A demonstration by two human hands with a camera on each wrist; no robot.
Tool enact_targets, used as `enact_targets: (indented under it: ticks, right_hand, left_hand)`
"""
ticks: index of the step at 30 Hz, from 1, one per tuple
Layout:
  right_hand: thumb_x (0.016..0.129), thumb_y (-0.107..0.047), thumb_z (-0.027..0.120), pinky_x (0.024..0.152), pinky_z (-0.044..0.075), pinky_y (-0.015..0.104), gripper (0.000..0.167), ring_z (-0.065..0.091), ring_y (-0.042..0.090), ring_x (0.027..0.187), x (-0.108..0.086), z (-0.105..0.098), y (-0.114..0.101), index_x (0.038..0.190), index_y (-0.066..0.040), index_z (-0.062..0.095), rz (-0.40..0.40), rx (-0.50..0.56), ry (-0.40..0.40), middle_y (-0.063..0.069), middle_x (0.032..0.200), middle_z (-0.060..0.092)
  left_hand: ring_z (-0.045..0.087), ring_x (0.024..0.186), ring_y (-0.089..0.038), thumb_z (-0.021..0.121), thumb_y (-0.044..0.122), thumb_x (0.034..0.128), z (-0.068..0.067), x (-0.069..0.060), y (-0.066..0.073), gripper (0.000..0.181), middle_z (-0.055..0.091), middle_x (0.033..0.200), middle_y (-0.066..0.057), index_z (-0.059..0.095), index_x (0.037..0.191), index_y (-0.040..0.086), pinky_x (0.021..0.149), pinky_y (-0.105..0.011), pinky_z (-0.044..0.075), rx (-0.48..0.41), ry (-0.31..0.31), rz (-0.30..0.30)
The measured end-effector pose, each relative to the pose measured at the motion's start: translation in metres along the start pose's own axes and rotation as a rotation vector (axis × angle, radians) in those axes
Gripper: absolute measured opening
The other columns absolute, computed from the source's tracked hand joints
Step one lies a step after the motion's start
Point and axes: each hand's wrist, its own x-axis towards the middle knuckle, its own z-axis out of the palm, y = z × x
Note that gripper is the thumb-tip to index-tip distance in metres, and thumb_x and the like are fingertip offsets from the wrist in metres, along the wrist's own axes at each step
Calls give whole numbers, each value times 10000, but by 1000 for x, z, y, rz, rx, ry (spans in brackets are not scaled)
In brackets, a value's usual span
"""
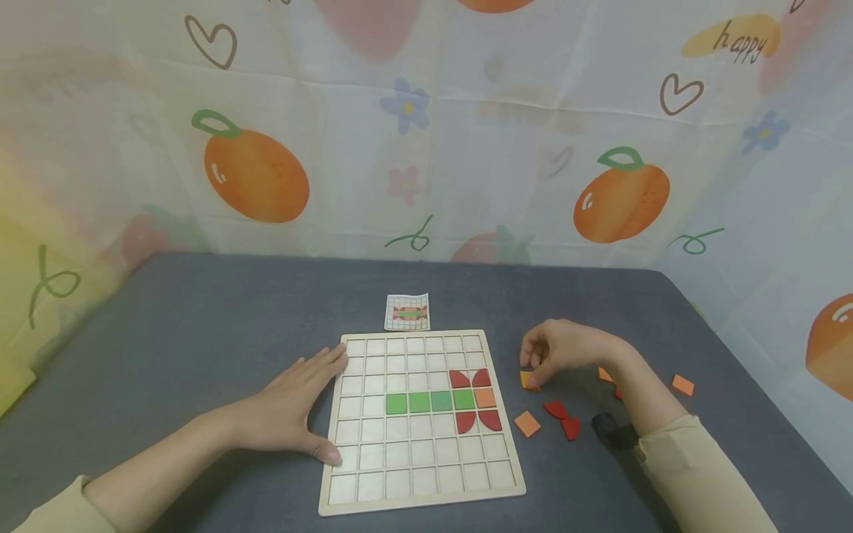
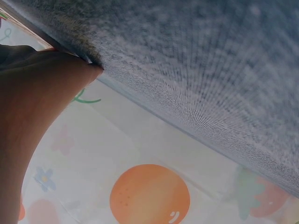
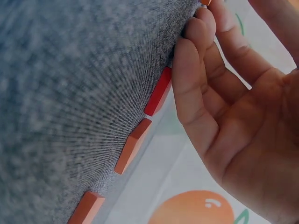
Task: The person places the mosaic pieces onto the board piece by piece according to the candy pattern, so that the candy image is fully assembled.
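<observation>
A light wooden grid board (image 1: 373, 487) lies on the dark table, with several green square tiles (image 1: 419, 402) in a row, an orange square tile (image 1: 485, 397) at the row's right end, and red quarter-round tiles (image 1: 489, 420) above and below it. My left hand (image 1: 283, 411) rests along the board's left edge, fingers and thumb spread. To the right of the board, my right hand (image 1: 566, 352) pinches a yellow-orange tile (image 1: 526, 380) at table level. The right wrist view shows the other fingers curled, with only a sliver of that tile visible at the top.
A small pattern card (image 1: 407, 312) lies behind the board. Nearer the right hand are a loose orange tile (image 1: 527, 424) and two red pieces (image 1: 563, 420). Further orange tiles (image 1: 683, 385) lie to the right, partly behind the forearm. A printed curtain (image 1: 440, 170) hangs behind the table.
</observation>
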Motion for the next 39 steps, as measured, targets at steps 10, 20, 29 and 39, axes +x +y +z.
enact_targets:
  ticks: [10,20,29,39]
  right_hand:
    - [725,-171,862,668,491,277,225,568,136,737,1,3,-2,854,-128,683,13,-41,14,-14,781,622]
    - [716,-117,857,649,495,274,231,570,130,720,1,4,-6,804,-117,644,-1,-62,38,-7,780,624]
    - [787,-14,750,651,493,283,151,600,126,719,0,2,-12,792,-112,635,1,-64,49,-1,803,662]
    - [828,-37,739,665,517,296,105,606,137,714,-2,-1,-15,888,-114,700,-43,3,20,25,793,686]
  left_hand:
    - [156,1524,-459,792,694,618,0,0,1,1304,145,1671,-153,213,1560,3,1181,-698,160,-1,5,0]
    - [167,1522,-460,789,704,609,1,0,0,1310,156,1668,-157,221,1557,1,1178,-697,171,6,13,5]
    - [147,1529,-453,781,718,605,1,2,-2,1328,140,1673,-151,199,1565,9,1183,-694,161,12,-2,-4]
    - [137,1532,-449,784,712,611,0,2,-1,1324,134,1674,-148,194,1566,10,1187,-693,153,0,-10,-5]
